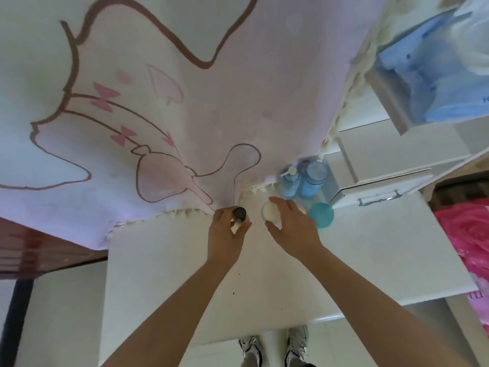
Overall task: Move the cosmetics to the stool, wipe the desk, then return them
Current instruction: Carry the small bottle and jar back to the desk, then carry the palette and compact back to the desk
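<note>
At the far edge of the white desk, my left hand grips a small bottle with a dark cap. My right hand holds a round white jar from above, fingers curled round its rim. Just right of that hand stands a teal round jar. Behind it stand a blue pump bottle and a taller blue bottle, close together on the desk's back right.
A pink cartoon curtain hangs behind the desk. A white drawer unit with a handle and shelves sit at the right, a blue box above. Pink fabric lies far right. My shoes show below the desk.
</note>
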{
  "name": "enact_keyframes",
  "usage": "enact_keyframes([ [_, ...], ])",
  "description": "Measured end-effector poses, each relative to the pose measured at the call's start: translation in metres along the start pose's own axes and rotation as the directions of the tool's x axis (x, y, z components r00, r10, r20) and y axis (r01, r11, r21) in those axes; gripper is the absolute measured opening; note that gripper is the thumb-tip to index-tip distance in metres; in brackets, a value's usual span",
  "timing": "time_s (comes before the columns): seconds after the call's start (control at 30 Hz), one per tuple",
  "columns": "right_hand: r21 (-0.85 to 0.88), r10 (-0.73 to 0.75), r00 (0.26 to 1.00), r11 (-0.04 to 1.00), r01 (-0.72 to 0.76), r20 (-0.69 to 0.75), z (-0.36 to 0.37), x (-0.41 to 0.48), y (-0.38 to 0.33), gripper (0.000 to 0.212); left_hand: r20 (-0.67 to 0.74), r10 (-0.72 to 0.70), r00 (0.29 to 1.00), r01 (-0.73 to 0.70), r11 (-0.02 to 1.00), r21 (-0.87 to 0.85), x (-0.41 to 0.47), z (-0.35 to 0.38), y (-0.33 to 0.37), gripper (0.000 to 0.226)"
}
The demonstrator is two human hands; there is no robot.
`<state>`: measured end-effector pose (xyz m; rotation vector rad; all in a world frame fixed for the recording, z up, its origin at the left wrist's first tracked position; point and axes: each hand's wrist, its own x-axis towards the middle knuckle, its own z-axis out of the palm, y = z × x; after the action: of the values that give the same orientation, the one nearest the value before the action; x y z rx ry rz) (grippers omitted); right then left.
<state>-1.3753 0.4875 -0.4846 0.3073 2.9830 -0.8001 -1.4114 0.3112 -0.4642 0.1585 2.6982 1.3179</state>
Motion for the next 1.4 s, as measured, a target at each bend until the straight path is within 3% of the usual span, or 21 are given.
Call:
enact_keyframes([
  [0.4, -0.260, 0.113, 0.982, 0.963, -0.071, 0.151, 0.042, 0.037, 0.018, 0.063, 0.115, -0.073, 0.991, 0.076, 0.997, -0.019, 0.037, 0.059, -0.043, 0.030],
  [0.6, -0.191, 0.142, 0.976, 0.976, -0.109, 0.166, 0.012, 0.014, 0.007, 0.070, 0.233, -0.140, 0.962, 0.088, 0.972, 0.220, 0.027, 0.036, -0.027, 0.066],
  [0.77, -0.169, 0.103, 0.993, 0.981, -0.092, 0.059, -0.044, -0.011, -0.015, 0.049, 0.290, -0.103, 0.951, -0.018, 0.923, 0.385, 0.005, -0.020, -0.005, 0.054],
  [0.9, -0.099, -0.132, 0.979, 0.988, 0.118, -0.153, -0.075, -0.004, -0.054, 0.042, 0.120, 0.024, 0.992, -0.078, 0.884, 0.460, -0.017, -0.077, 0.007, 0.051],
  [1.0, -0.093, -0.355, 0.917, 0.935, 0.343, -0.181, -0.074, 0.006, -0.095, 0.048, -0.119, 0.133, 0.984, -0.050, 0.847, 0.530, -0.044, -0.129, 0.011, 0.057],
  [1.07, -0.097, -0.477, 0.865, 0.879, 0.467, -0.157, -0.059, 0.004, -0.124, 0.052, -0.284, 0.148, 0.947, 0.047, 0.813, 0.580, -0.072, -0.165, 0.010, 0.060],
  [1.17, -0.031, -0.581, 0.807, 0.813, 0.581, -0.101, -0.032, -0.013, -0.177, 0.057, -0.488, 0.059, 0.871, 0.253, 0.797, 0.548, -0.126, -0.214, 0.002, 0.060],
  [1.3, 0.093, -0.746, 0.658, 0.652, 0.753, -0.101, -0.006, -0.059, -0.259, 0.054, -0.613, -0.052, 0.788, 0.467, 0.699, 0.541, -0.204, -0.274, -0.008, 0.066],
  [1.4, 0.117, -0.842, 0.537, 0.530, 0.840, -0.045, 0.011, -0.101, -0.325, 0.054, -0.731, -0.069, 0.679, 0.595, 0.635, 0.493, -0.268, -0.326, -0.021, 0.061],
])
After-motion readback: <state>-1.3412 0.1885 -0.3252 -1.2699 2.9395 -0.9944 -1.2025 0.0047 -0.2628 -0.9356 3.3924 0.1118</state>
